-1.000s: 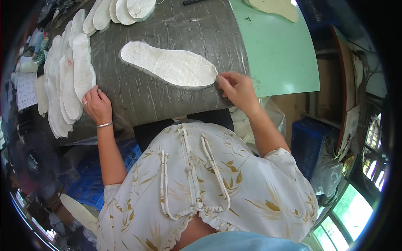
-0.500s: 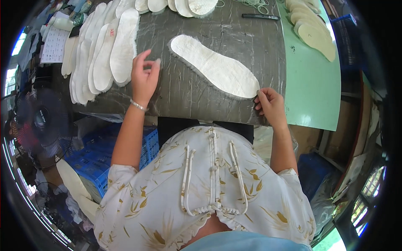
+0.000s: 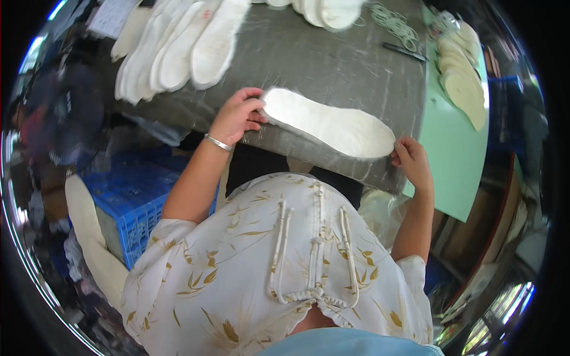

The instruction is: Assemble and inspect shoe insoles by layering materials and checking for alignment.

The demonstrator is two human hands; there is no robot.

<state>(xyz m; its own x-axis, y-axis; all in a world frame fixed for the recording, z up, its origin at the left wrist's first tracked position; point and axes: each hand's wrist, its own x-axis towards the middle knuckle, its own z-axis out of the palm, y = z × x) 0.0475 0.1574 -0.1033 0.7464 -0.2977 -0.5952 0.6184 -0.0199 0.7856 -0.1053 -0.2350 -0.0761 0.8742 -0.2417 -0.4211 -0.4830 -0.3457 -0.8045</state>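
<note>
A white shoe insole (image 3: pixel 330 123) with a fuzzy edge spans the space between my two hands, over the near part of the dark worktable (image 3: pixel 285 53). My left hand (image 3: pixel 239 114) closes its fingers on the insole's left end. At the other end, my right hand (image 3: pixel 411 159) pinches the rounded tip between thumb and fingers. Both ends are partly covered by my fingers. Whether the insole rests on the table or is slightly raised, I cannot tell.
Overlapping white insoles (image 3: pixel 215 44) lie at the far left, with more insoles (image 3: pixel 338 13) at the back. A black pen-like tool (image 3: pixel 404 51) and pale cord (image 3: pixel 393 25) lie at the far right. Cream insoles (image 3: pixel 462 92) rest on a green board (image 3: pixel 452 172). A blue crate (image 3: pixel 135 222) stands lower left.
My left hand has moved from beside the insole to gripping its left end. My right hand keeps hold of the other end. The whole view has shifted and tilted.
</note>
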